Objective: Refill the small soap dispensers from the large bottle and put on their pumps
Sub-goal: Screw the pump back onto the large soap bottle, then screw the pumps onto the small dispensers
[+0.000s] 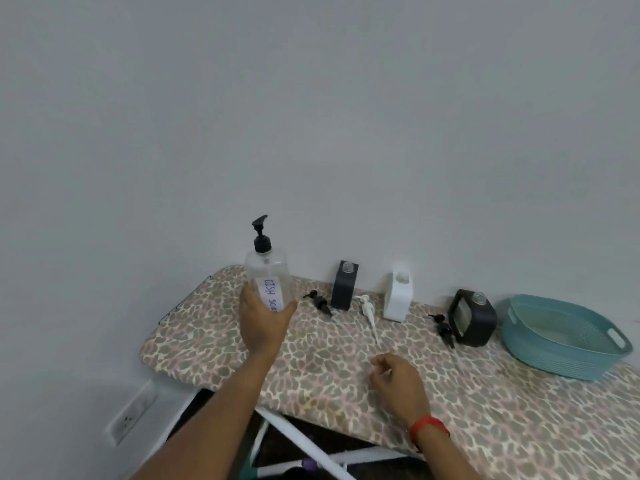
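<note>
My left hand (264,322) grips the large clear bottle (268,275) with a black pump and a handwritten label, holding it upright above the board's left end. My right hand (398,379) hovers over the board with fingers loosely curled, holding nothing. Against the wall stand three small dispensers with open necks: a dark one (344,285), a white one (398,296) and a black one (471,318). A loose pump lies beside each: black (320,301), white (370,315) and black (443,327).
Everything sits on an ironing board with a leopard-print cover (329,368) against a grey wall. A teal plastic basket (562,336) stands at the right. A wall socket (130,415) is low on the left; white board legs (304,441) show below.
</note>
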